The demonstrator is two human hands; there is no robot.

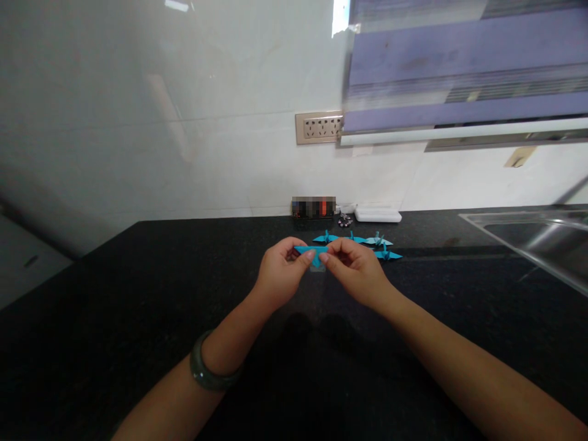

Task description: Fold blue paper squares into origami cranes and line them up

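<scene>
A small piece of folded blue paper [316,258], roughly a triangle pointing down, is held above the dark countertop. My left hand [283,267] pinches its left side between thumb and fingers. On the opposite side, my right hand [356,267] pinches it the same way, and the two thumbs nearly meet at its front. Just behind my right hand stand several blue paper cranes [383,241] in a loose row. One crane [389,255] sits nearer, partly covered by that hand.
Against the tiled wall are a dark box [313,208] with its face blurred, a small dark cluster [345,220] and a white case [378,214]. A metal sink [542,236] is set into the black counter [138,294] at right. A socket strip [319,127] and purple blind [459,67] hang above.
</scene>
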